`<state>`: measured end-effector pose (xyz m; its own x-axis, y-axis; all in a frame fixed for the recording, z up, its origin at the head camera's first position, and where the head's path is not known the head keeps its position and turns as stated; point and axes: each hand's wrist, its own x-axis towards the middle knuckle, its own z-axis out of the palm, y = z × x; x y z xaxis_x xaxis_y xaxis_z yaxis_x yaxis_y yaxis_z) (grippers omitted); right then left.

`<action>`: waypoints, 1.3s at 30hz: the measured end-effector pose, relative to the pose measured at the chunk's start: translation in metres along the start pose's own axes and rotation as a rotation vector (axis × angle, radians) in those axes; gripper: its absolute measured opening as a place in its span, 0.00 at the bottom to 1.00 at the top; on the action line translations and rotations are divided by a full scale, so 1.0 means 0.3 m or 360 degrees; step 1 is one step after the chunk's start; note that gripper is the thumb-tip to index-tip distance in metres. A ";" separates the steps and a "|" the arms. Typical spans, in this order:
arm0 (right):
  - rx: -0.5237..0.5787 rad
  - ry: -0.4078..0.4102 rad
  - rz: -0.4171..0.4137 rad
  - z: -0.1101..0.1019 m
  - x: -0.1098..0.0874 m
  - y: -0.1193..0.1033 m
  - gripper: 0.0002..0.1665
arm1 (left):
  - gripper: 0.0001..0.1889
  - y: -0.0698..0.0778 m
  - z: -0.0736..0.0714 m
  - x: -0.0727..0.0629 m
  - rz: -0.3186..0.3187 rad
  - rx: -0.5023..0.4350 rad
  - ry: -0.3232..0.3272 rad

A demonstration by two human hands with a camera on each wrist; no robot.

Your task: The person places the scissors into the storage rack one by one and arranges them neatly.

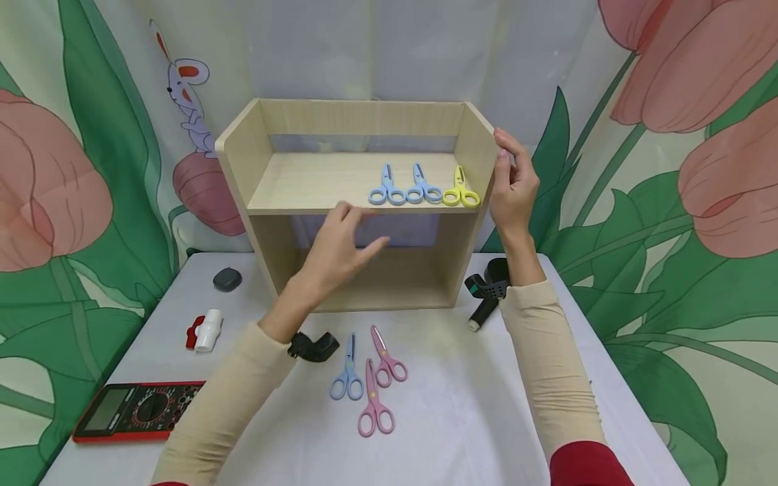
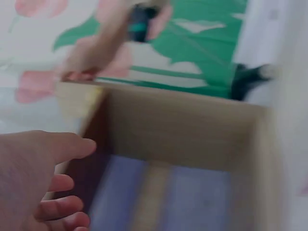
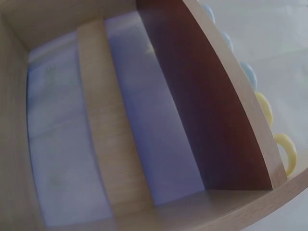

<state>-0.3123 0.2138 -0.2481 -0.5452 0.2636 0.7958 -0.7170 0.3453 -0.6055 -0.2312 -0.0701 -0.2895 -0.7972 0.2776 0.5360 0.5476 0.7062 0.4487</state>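
A light wooden two-tier shelf [image 1: 365, 118] stands on the table. On its upper board, toward the right, lie two blue scissors [image 1: 387, 185] and yellow scissors [image 1: 460, 189], handles at the front edge. My right hand [image 1: 515, 179] grips the front edge of the right side panel, up near its top. My left hand [image 1: 337, 246] is in front of the upper board's edge, left of the scissors, thumb and fingers apart with nothing between them; the left wrist view shows this hand [image 2: 43, 178] beside the shelf. The right wrist view shows the lower compartment and scissor handles [image 3: 262, 108].
On the white table in front lie blue scissors [image 1: 348, 374] and two pink scissors [image 1: 375, 401]. To the left are a red-framed multimeter [image 1: 140, 410], a white fitting with a red handle [image 1: 209, 331] and a dark rounded object [image 1: 227, 279]. Printed flower curtains [image 1: 644, 202] hang behind.
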 end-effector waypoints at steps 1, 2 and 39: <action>0.0004 0.0004 -0.0002 0.000 0.003 -0.003 0.18 | 0.28 -0.019 0.018 -0.055 -0.0006 0.0000 -0.0025; 0.0007 0.0009 -0.0003 0.000 0.004 -0.007 0.18 | 0.29 -0.042 0.038 -0.112 -0.0026 -0.0007 -0.0069; 0.0018 -0.0009 -0.0048 -0.003 -0.003 -0.010 0.19 | 0.30 -0.155 0.245 -0.624 -0.0584 -0.0060 -0.0364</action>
<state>-0.3092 0.2134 -0.2471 -0.5258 0.2485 0.8135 -0.7378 0.3427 -0.5815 -0.1261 -0.1070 -0.4631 -0.9743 0.1525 0.1659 0.2228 0.7618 0.6082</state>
